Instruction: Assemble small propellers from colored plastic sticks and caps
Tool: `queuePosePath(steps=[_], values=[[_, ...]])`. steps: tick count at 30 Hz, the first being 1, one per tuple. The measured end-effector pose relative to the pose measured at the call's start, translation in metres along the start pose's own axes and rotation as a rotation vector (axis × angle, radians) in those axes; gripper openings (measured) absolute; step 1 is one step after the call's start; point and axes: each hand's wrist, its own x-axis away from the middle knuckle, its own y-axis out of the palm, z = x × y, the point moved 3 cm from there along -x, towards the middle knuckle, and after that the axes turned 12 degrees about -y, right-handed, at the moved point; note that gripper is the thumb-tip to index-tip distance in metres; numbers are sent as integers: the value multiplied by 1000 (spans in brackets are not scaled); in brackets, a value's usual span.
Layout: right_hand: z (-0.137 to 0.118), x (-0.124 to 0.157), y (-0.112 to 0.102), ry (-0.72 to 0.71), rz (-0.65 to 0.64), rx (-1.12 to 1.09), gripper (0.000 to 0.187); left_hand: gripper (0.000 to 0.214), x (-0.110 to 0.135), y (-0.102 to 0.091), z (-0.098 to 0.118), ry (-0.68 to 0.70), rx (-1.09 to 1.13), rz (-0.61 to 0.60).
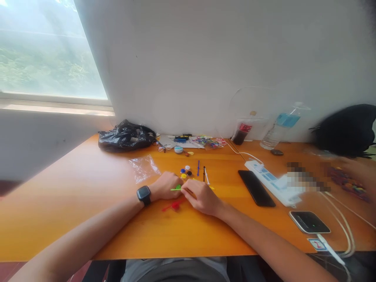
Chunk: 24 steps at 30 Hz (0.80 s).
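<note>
Pinching a tiny green stick
Left hand and right hand both grip it with closed fingertips, red piece at 6 o'clock. Looks mid-assembly; whatever's next wants a steady pinch.

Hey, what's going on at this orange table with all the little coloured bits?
A person sits at the table. The left hand and right hand meet over a small green plastic piece, pinching it between the fingertips. A red piece lies just below the hands, with small round coloured pieces and thin sticks beyond. A black phone rests to the right.
</note>
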Motion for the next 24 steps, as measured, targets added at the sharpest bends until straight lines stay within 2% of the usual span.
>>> queuePosePath(steps=[4, 9, 15, 20, 24], values=[[1, 0, 2, 31, -9, 57, 18, 35, -2, 3, -1, -23, -32, 25], [-4, -1, 2, -13, -56, 40, 16, 31, -2, 3, -1, 40, -16, -3], [-1, -1, 2, 31, -12, 51, 18, 36, -2, 4, -1, -21, -31, 14], [-1, 0, 5, 5, -47, 55, 18, 28, -2, 5, -1, 6, 2, -18], [-2, -1, 4, 15, -9, 93, 20, 32, -3, 6, -3, -15, -8, 2]])
